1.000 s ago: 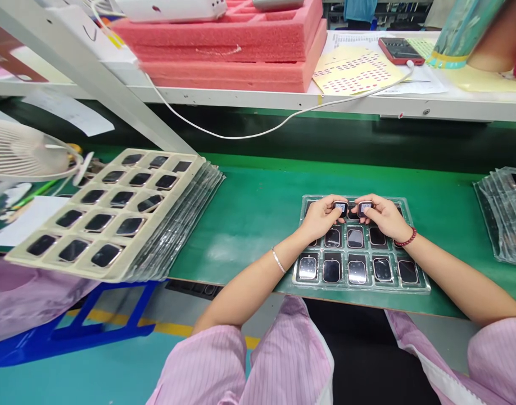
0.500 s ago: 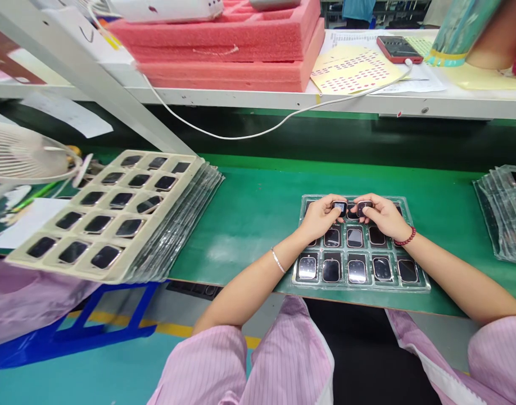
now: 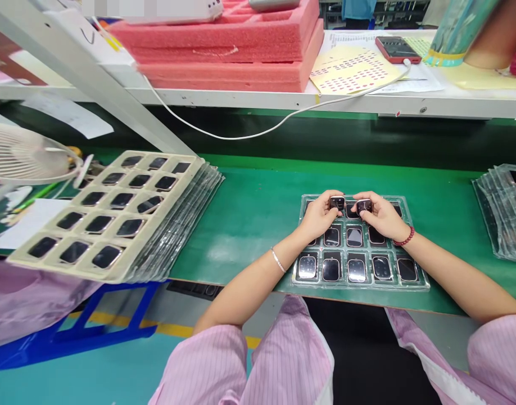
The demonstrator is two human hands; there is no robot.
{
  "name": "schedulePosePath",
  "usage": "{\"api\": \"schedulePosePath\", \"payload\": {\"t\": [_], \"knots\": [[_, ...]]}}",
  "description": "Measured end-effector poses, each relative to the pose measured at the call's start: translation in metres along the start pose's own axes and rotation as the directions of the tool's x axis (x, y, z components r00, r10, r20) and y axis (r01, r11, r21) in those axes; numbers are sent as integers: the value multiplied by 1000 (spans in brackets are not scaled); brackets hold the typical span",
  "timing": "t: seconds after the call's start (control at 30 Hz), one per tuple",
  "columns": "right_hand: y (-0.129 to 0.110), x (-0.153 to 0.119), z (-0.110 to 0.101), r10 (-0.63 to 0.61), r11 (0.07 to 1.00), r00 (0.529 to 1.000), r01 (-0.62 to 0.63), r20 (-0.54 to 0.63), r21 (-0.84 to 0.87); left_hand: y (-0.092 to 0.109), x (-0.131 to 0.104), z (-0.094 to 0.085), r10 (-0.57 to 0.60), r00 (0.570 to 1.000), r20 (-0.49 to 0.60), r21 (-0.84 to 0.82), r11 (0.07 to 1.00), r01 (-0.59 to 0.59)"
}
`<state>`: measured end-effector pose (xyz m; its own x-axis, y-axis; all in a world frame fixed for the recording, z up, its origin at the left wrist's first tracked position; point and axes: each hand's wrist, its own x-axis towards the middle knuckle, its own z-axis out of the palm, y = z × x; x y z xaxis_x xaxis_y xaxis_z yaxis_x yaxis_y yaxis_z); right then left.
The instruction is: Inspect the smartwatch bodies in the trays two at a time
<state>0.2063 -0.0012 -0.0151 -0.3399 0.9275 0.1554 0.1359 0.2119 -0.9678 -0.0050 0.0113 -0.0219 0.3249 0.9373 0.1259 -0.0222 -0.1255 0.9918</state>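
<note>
My left hand [image 3: 324, 212] is closed round a smartwatch body [image 3: 336, 203] with a dark face and a thin metal rim. A second smartwatch body [image 3: 364, 206] is gripped between the thumb and fingers of my right hand [image 3: 381, 215]. Both hands are over the back row of a clear plastic tray [image 3: 363, 286] on the green bench. Several strapless watches sit in its pockets, among them a watch [image 3: 354, 237] in the middle row and another watch [image 3: 357, 270] in the front row. My hands partly hide the back pockets.
A cream tray of watches [image 3: 127, 243] tops a stack of clear trays [image 3: 173, 236] on the left, near a white fan [image 3: 26, 152]. More clear trays [image 3: 505, 225] stand at the right edge. Above, a shelf [image 3: 249, 100] carries red foam [image 3: 224, 50] and a phone [image 3: 397, 49]; a white cable [image 3: 241, 136] droops below it.
The watch in my left hand has tilted and risen slightly, and its lit screen now looks mostly dark. My left thumb has moved off its face. My right hand has barely shifted.
</note>
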Motion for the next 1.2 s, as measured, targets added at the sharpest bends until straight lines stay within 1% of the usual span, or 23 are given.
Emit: {"api": "schedulePosePath", "payload": {"t": [0.03,0.1,0.17,0.23,0.33,0.43,0.6,0.77,0.8,0.9,0.97,1.03,1.1,1.2], "knots": [[0,0,0,-12,1000,1000,12,18,-2,0,0,0,13,1000,-15,21,1000,-13],[-2,0,-1,13,1000,999,-14,45,19,-1,0,0,22,999,-38,65,998,-19],[-3,1,-2,70,996,997,-72,36,46,-1,-1,0,4,1000,-27,77,997,-2],[-4,1,-2,100,994,995,-100,6,47,-1,-1,-1,-25,1000,-1,60,998,25],[-5,0,0,44,999,999,-44,-4,-10,0,-1,-1,-57,998,-1,45,997,57],[-6,0,0,-10,1000,999,10,35,-7,2,-1,0,-59,998,0,22,998,59],[-2,1,-4,73,997,994,-73,81,1,1,0,0,-40,999,0,-5,999,40],[-1,1,-1,8,998,997,-12,82,55,0,-1,0,-12,1000,-13,30,999,13],[-1,1,-1,13,998,997,-18,80,54,0,-2,0,-9,1000,-9,36,999,9],[-2,1,-3,85,995,994,-88,63,44,1,-3,-1,-24,1000,14,33,999,24],[-3,1,-4,111,991,993,-113,39,76,2,-3,-2,-47,999,5,46,998,47],[-3,1,-4,106,989,994,-108,20,97,3,-3,-2,-60,998,-8,54,997,60],[-4,2,-3,85,993,996,-86,8,76,2,-3,-2,-46,999,-14,33,998,46],[-5,2,-1,65,997,998,-65,9,35,1,-2,-2,-22,1000,7,8,1000,22]]}}
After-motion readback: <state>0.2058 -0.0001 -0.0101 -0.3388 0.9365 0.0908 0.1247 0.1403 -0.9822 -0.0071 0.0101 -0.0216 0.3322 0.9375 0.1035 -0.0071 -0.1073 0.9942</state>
